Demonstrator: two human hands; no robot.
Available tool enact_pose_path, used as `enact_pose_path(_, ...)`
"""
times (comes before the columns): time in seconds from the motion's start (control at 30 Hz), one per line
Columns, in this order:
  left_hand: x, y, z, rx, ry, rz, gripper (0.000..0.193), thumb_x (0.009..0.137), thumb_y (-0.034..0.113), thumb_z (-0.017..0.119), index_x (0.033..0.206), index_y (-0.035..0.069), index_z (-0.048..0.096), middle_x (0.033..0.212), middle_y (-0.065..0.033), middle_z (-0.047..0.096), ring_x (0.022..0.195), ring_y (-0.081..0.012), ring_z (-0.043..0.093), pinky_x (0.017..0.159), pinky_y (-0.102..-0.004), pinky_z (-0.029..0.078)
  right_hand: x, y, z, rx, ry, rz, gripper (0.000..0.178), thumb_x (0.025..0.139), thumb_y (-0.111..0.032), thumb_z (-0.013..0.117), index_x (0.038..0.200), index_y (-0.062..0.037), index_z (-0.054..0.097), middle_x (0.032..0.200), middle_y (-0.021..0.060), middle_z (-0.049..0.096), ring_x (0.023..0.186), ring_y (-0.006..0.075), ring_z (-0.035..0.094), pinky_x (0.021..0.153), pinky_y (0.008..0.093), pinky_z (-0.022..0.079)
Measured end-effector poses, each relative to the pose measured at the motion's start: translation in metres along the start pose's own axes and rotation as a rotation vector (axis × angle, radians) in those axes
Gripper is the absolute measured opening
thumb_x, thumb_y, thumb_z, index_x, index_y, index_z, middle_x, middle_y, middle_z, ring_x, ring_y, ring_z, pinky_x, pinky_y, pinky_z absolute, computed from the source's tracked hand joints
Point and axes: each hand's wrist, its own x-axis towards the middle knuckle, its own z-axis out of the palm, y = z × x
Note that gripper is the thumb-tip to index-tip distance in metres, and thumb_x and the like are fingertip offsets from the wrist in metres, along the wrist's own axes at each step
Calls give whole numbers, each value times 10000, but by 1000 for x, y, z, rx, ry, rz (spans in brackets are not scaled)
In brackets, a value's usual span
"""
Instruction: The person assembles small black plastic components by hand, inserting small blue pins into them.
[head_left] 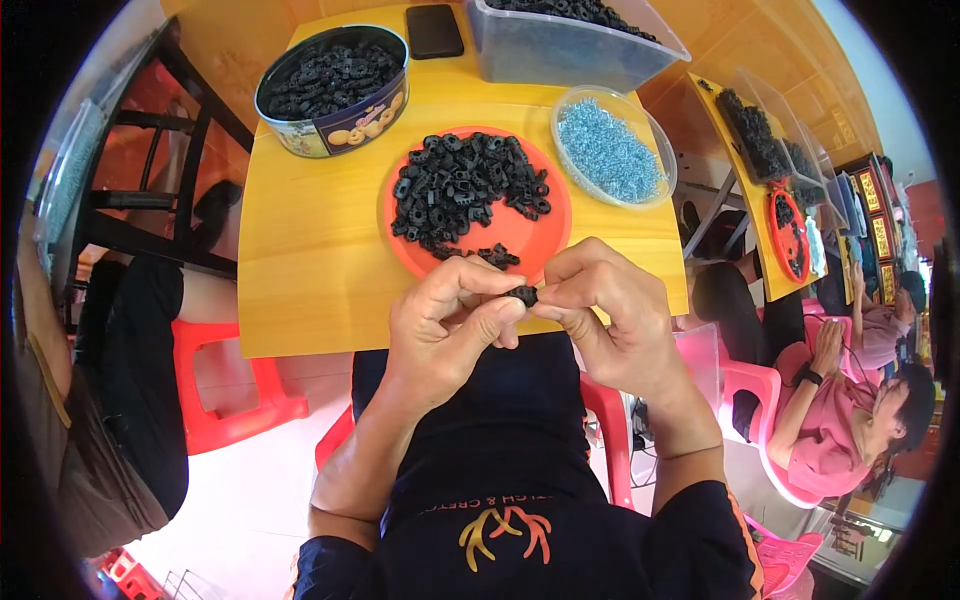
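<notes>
Between my two hands, just in front of the table's near edge, is a small black plastic part [524, 295]. My left hand [452, 325] pinches it between thumb and forefinger. From the other side, the thumb and forefinger of my right hand [608, 310] close on its right end; whether they hold some tiny piece there is hidden. Right beyond my fingers stands a red-orange plate [545, 235] with a heap of similar black parts [465, 190], a few of them lying apart near its front rim.
On the yellow table [310, 260] stand a round tin [335, 135] of black parts, a tub [612, 150] of small clear-blue pieces, a dark phone [434, 31] and a plastic bin [570, 55]. A person in pink [825, 440] sits at right; another person's leg [145, 380] is at left.
</notes>
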Motion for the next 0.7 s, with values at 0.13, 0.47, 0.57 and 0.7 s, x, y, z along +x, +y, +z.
enact_pose_path(0.13, -1, 2, -1, 78, -43, -12, 105, 897, -31, 621, 1000, -17, 621, 868, -69, 619, 665, -84, 600, 585, -214, 493, 2, 0, -12, 19, -187, 72, 124, 827, -32, 706, 837, -16, 583, 804, 116, 625, 692, 199, 618, 583, 271, 480)
enact_pose_path(0.47, -2, 11, 5, 249, -54, 51, 106, 888, -45, 620, 993, -29, 621, 880, -83, 623, 656, -99, 591, 585, -221, 491, 2, -15, -11, 614, -145, 769, 142, 878, -26, 658, 804, 10, 543, 819, 81, 640, 730, 124, 625, 614, 275, 508)
enact_pose_path(0.57, -1, 10, 4, 78, -23, -45, 106, 895, -35, 615, 1001, -32, 613, 839, -75, 626, 656, -97, 593, 580, -218, 487, -4, -12, -2, 422, -71, 476, 143, 882, -27, 652, 797, 4, 541, 807, 72, 634, 724, 123, 624, 618, 272, 505)
enact_pose_path(0.7, 1, 2, -2, 159, 16, -105, 122, 924, 13, 598, 1039, -27, 596, 789, -70, 635, 672, -107, 610, 586, -224, 493, -2, 3, 4, 63, -120, 249, 102, 877, -32, 663, 837, -3, 574, 808, 68, 630, 774, 113, 632, 665, 273, 515)
